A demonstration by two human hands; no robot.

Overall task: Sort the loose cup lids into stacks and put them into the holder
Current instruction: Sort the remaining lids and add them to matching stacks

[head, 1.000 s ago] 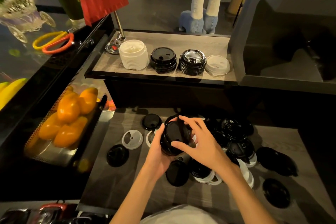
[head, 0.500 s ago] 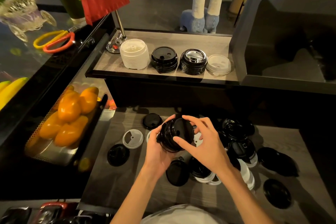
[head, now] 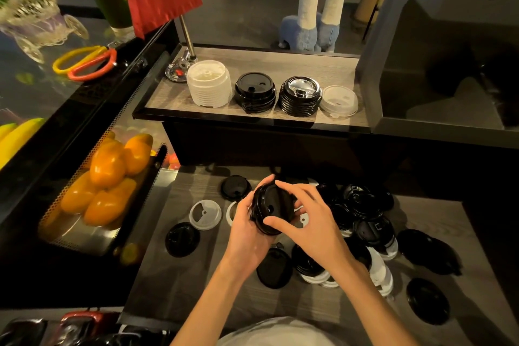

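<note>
A small stack of black lids (head: 272, 208) is held on edge above the lower table, its top facing me. My left hand (head: 247, 233) grips it from the left and behind. My right hand (head: 311, 222) holds its right rim with thumb below and fingers over the top. Loose black and white lids (head: 365, 222) lie in a heap to the right. On the raised shelf (head: 252, 120) stand a white lid stack (head: 209, 82), a black stack (head: 255, 91), a shiny black stack (head: 300, 95) and a clear lid (head: 339, 100).
Single lids lie on the table: a clear one (head: 205, 214), black ones (head: 182, 239), (head: 235, 187), (head: 428, 300). A mesh tray of orange fruit (head: 106, 177) stands left. Scissors (head: 84, 64) and a flag pole base (head: 179, 71) sit farther back. A dark box (head: 449, 64) rises at right.
Both hands have turned the black lid stack a little and lifted it slightly; my right thumb now sits under its lower rim. The lids on the table lie as before.
</note>
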